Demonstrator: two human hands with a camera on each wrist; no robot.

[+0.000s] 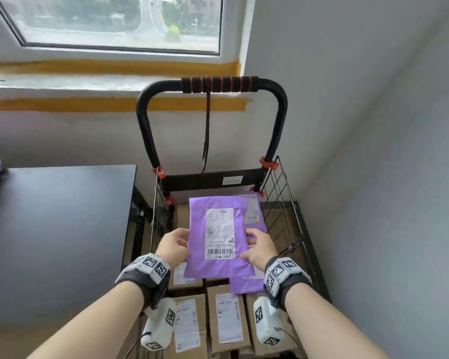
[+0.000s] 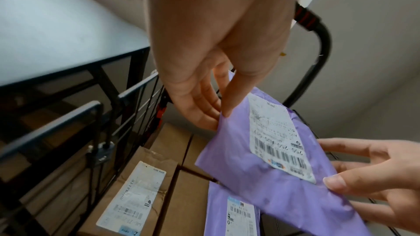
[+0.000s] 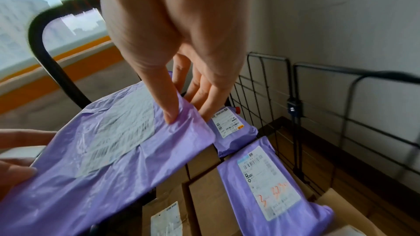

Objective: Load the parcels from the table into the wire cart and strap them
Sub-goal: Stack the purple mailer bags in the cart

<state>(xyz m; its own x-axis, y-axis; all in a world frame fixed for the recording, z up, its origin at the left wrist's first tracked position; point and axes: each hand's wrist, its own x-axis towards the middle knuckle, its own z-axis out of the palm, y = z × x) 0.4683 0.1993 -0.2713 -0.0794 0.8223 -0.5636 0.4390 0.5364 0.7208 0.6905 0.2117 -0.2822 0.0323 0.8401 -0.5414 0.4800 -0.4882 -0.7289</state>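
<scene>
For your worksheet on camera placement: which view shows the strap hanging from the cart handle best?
The head view: the strap hangs in full from the handle. Both wrist views show only part of the handle; no strap is visible there.

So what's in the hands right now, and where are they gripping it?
A purple mailer bag, label up, above the wire cart: left hand pinches its left edge, right hand its right edge.

Bare forearms wear black wrist straps (image 1: pixel 151 282) with white, black-patterned marker blocks and cabled white camera pods (image 1: pixel 266 321).
</scene>
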